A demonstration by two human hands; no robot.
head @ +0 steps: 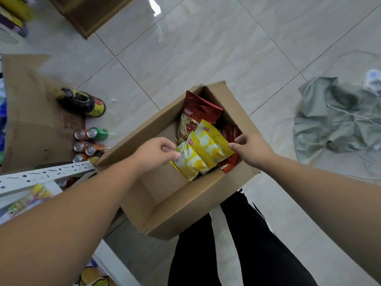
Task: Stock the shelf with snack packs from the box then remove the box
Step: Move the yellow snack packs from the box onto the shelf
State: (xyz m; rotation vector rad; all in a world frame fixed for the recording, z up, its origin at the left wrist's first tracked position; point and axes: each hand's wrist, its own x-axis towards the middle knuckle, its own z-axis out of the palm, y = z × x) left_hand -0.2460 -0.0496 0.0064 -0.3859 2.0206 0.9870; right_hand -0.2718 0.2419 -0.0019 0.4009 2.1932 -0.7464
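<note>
An open cardboard box (165,182) sits on the tiled floor (206,48), its flaps spread; two yellow snack packs (204,149) lie overlapping inside it, towards its far right corner, on top of red snack packs (198,112) that fill the same end; the near half of the box shows bare cardboard. The left hand (156,151) reaches over the box's left wall and pinches the upper corner of the nearer yellow pack between thumb and curled fingers; the right hand (250,149) comes in over the box's right wall and pinches the edge of the farther yellow pack the same way. The white perforated rail of the shelf (41,178) runs just left of the box, touching its near left flap; drink cans (88,141) stand on the floor left of the box, a dark bottle (82,102) lies beyond them, and flattened cardboard (31,112) lies further left. A crumpled grey-green cloth (334,116) lies on the floor well to the right of the box; the person's black trousers (247,244) show at its near side.
</note>
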